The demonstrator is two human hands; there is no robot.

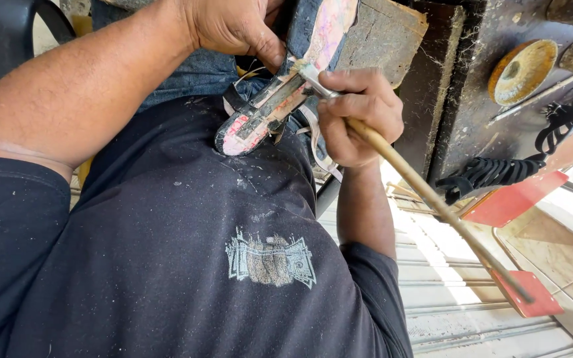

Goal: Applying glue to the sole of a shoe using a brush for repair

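We look down over our dark shirt (167, 252) at a sandal sole (280, 93) that rests against our lap, with its toe end pointing towards our chest. Our left hand (233, 26) has its grip closed on the upper part of the sole, the thumb pressing beside the straps. Our right hand (359, 113) is clenched around a long wooden-handled brush (432, 199), and the metal ferrule with bristles touches the sole's inner face. On the right, a black strappy sandal (499, 172) lies on a dark worktop (472, 99), near a round tin lid (522, 69).
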